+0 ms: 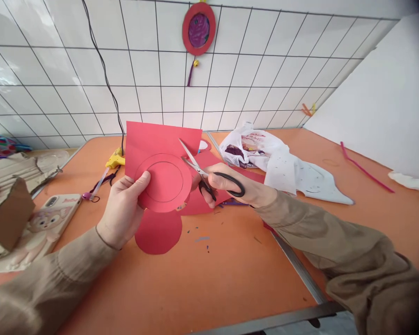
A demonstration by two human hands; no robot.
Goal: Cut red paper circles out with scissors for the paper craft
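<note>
My left hand (123,209) pinches a red paper sheet (162,135) between thumb and fingers. Two circles, one inside the other, are drawn on the sheet, and its lower edge is cut round along the outer one. In my right hand (230,184) are black-handled scissors (194,164), their blades parted at the right side of the sheet near the outer line. Below the held sheet a red paper disc (158,232) lies on the orange table (209,279), and more red paper (200,200) lies behind my right hand.
A yellow glue gun (115,159), a phone (43,228) and cardboard (12,216) are at the left. A white plastic bag (258,144) is at the back right, beside pale paper. A red round ornament (212,28) hangs on the tiled wall. Small scraps lie near the disc.
</note>
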